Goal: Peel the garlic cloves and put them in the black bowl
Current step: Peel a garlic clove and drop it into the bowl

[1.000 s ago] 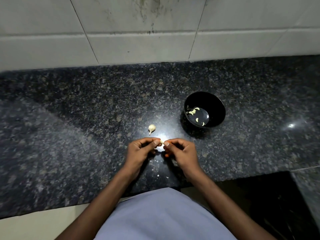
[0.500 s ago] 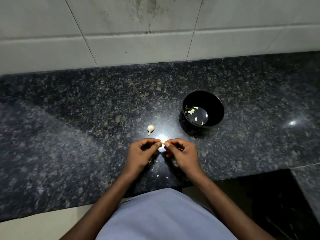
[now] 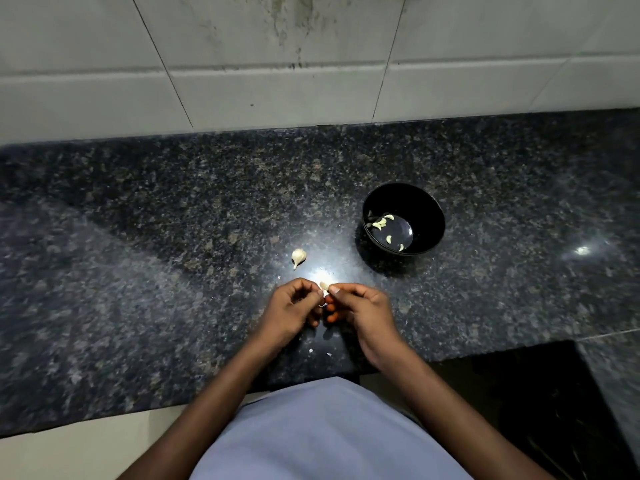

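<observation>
My left hand [image 3: 291,311] and my right hand [image 3: 363,306] meet over the dark granite counter [image 3: 138,271], both pinching a small pale garlic clove [image 3: 325,286] between fingertips and thumbs. Most of that clove is hidden by my fingers. A second unpeeled garlic clove [image 3: 298,257] lies on the counter just above and left of my hands. The black bowl [image 3: 429,216] stands up and to the right of my hands, and several peeled cloves [image 3: 382,221] lie inside it.
A few tiny bits of garlic skin [image 3: 311,350] lie on the counter below my hands. White wall tiles [image 3: 277,91] rise behind the counter. At the lower right the counter ends at a dark recess [image 3: 540,410]. My light blue shirt [image 3: 329,434] fills the bottom centre.
My hands stay together on the clove with only slight finger movement. The view has shifted a little. The bowl and the loose clove have not moved.
</observation>
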